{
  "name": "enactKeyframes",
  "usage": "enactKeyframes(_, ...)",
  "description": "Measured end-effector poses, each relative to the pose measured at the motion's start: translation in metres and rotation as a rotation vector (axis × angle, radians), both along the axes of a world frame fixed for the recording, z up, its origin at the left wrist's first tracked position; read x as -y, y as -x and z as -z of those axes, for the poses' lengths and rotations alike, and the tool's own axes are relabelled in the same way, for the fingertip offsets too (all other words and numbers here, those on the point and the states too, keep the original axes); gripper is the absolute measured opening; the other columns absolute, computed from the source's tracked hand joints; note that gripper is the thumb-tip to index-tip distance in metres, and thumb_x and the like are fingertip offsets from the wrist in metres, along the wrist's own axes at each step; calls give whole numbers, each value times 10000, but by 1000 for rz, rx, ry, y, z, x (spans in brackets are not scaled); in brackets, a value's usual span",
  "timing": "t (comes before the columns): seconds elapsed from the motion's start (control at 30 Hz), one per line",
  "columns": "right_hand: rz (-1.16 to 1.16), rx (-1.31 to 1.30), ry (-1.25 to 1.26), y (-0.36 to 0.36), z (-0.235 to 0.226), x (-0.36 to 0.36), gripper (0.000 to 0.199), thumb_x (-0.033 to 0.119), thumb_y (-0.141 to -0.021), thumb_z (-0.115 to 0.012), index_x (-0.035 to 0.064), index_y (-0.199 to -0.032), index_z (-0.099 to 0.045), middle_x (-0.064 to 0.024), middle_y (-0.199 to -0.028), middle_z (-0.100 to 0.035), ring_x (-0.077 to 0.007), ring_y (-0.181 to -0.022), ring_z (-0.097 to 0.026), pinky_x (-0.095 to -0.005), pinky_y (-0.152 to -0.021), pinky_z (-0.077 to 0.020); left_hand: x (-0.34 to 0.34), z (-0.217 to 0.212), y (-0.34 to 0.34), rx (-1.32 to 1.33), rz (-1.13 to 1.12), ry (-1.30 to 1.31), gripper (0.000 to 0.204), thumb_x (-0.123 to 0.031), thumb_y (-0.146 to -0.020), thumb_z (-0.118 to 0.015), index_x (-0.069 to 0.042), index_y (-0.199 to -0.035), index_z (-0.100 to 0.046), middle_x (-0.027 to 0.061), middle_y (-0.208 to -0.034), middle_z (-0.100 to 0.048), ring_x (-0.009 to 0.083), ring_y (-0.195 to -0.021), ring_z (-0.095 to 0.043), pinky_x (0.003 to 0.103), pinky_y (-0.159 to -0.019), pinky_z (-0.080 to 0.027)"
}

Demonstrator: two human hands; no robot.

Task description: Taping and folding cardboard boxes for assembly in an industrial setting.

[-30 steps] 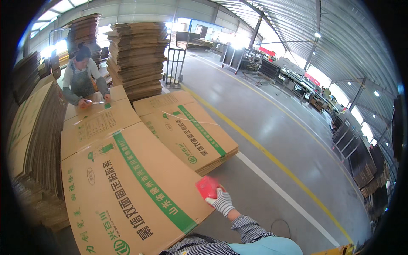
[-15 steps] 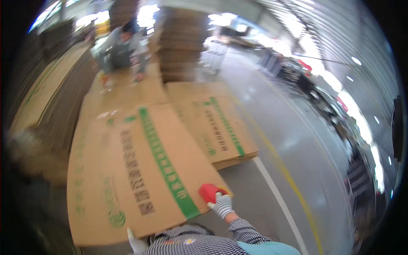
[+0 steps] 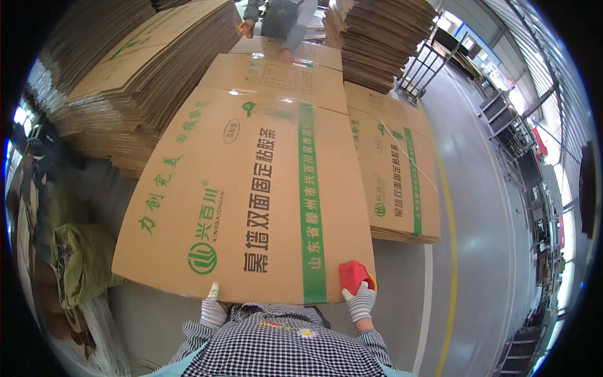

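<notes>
Head view: our two gloved hands, left hand (image 3: pixel 212 309) and right hand (image 3: pixel 360 300), clamp one flattened carton (image 3: pixel 251 188)'s near edge; the right also grips one red tool (image 3: pixel 353 274). Two stacks beside.

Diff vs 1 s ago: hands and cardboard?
The left hand has come into view and now grips the near edge of the top cardboard sheet. The right hand stays at that sheet's near right corner, red-palmed glove as before. The co-worker remains at the far end.

Two gloved hands (image 3: pixel 213 308) (image 3: pixel 359 301) — one red block (image 3: pixel 353 274), four cardboard stacks (image 3: pixel 402 169) (roughly), one co-worker (image 3: pixel 279 19).
</notes>
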State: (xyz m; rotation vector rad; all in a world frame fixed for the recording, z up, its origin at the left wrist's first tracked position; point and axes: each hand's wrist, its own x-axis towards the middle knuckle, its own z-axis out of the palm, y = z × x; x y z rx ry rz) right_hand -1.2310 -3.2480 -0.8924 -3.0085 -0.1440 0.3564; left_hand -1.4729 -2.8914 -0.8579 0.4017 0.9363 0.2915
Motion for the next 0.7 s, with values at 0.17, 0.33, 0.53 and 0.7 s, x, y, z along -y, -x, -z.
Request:
enactKeyframes(0.17, -5, 110, -98, 13, 7, 22, 711, 472, -606, -822, -24, -1048, -569, -280, -934, -639, -447, -850, -621, -506, -793, -502, 0, 0, 2, 5, -4, 10, 541, -395, -996, -484, -2, -1365, -434, 185, -1341, -516, 314, -1201, -536, 435, -1015, -471)
enactKeyframes(0.33, 173, 167, -376, 60, -2, 41, 675, 432, -647, -827, -27, -1065, -563, -265, -870, -659, -439, -802, -646, -480, -723, -532, -27, 104, -4, 309, -14, 60, 545, -361, -974, -542, -35, -1394, -419, 145, -1359, -517, 309, -1243, -506, 447, -1090, -382)
enactKeyframes(0.53, 198, 75, -454, 154, -29, 72, 666, 398, -659, -836, -11, -1109, -566, -248, -937, -676, -403, -841, -665, -441, -745, -538, -53, 225, -16, 83, -181, 127, 557, -353, -920, -636, -58, -1362, -473, 83, -1312, -566, 274, -1227, -507, 432, -1097, -362)
enactKeyframes(0.7, 222, -2, -464, 191, -61, 82, 636, 360, -672, -837, 13, -1130, -565, -210, -963, -688, -360, -878, -675, -410, -787, -538, -69, 277, 3, -135, -118, -253, 515, -367, -892, -680, -78, -1295, -540, 56, -1225, -621, 256, -1141, -561, 421, -1055, -410)
